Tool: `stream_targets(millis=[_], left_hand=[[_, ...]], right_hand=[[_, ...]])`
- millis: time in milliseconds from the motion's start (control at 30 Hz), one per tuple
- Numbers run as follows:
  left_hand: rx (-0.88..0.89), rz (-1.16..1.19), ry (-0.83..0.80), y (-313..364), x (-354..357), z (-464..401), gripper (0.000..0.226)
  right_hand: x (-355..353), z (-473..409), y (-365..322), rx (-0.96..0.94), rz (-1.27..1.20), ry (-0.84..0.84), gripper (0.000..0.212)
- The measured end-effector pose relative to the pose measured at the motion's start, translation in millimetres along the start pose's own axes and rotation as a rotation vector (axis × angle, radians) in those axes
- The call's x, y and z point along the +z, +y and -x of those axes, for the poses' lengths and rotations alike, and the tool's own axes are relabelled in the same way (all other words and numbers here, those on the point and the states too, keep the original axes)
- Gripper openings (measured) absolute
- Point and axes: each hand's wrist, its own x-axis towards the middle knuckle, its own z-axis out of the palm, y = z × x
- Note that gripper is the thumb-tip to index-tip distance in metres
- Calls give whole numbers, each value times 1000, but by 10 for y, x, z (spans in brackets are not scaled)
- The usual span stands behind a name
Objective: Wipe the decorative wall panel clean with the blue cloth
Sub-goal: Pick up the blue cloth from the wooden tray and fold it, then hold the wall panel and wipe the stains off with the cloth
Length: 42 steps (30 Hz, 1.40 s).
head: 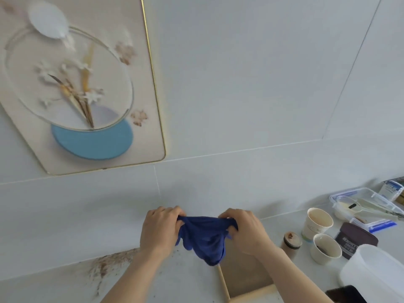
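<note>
Pale tabletop (185, 281) nearest me, brown crumbs (102, 267) spilled at left, wooden tray (244, 278) under my arms, cups (317, 221) and tubs crowded right. My left hand (160, 228) and right hand (247, 230) both pinch the blue cloth (205, 239), bunched, hanging between them above the tabletop. Risk: trailing cloth drags crumbs up or clips a cup on the lift. Far left, decorative wall panel (72, 84) on grey tiled wall (251, 84), untouched, raised flowers could snag.

cluttered counter (192, 281): cups (317, 223), perhaps crumbs (102, 266)
</note>
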Motion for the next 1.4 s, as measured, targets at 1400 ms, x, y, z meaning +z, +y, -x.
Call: stream_targets(millis=[1400], left_hand=[[253,651,323,-518,-1599,-355,52]], right_hand=[[-220,-470,-2304,-59,-1179,202,31]])
